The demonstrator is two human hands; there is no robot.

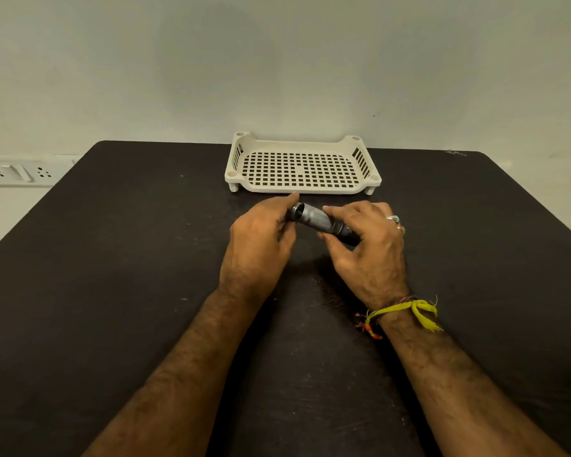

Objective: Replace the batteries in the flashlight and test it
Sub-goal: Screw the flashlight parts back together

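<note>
From the head view, one flashlight is seen: a short grey metal cylinder with a knurled body, its darker end toward the right. It is held just above the dark table, near one white perforated tray. The left hand pinches its left end with curled fingers; the right hand grips the body between thumb and fingers. One ring and one yellow thread wristband are on the right hand. One wall socket is at the left.
</note>
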